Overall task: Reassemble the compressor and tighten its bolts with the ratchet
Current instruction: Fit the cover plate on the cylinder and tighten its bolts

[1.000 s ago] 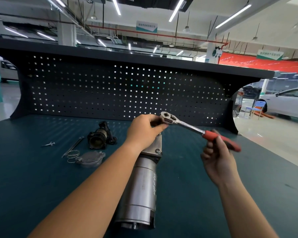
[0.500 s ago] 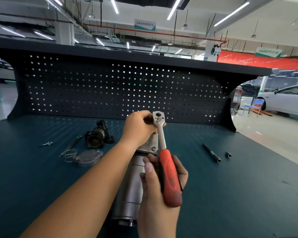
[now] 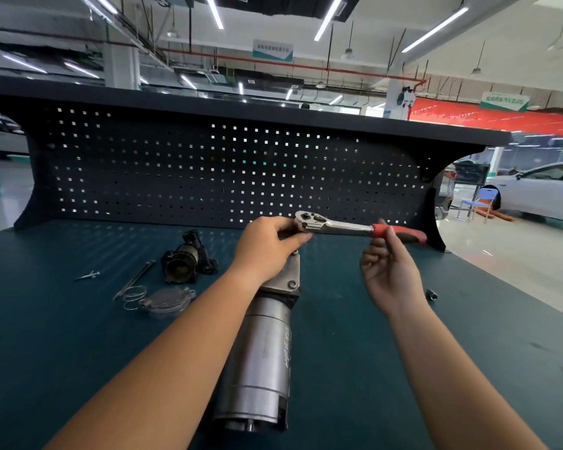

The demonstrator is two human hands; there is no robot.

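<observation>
The silver cylindrical compressor (image 3: 260, 358) lies lengthwise on the dark green bench, its bolted end cap (image 3: 285, 280) pointing away from me. My left hand (image 3: 267, 245) is closed around the ratchet's head over the far end of the compressor. The ratchet (image 3: 342, 227) has a chrome shaft and a red handle that points right. My right hand (image 3: 387, 271) holds the red handle lightly with its fingertips, palm turned up.
Left of the compressor lie a black housing part (image 3: 186, 261), a round cover plate (image 3: 166, 300), a wire spring ring (image 3: 132, 293), a thin rod (image 3: 137, 276) and a small bolt (image 3: 88, 275). A small socket (image 3: 431, 294) lies at the right. A pegboard wall (image 3: 208, 170) closes the bench's back.
The ratchet handle swung from pointing toward me back out to the right. My right hand loosened from a full grip to a fingertip hold. My left hand stayed on the ratchet head.
</observation>
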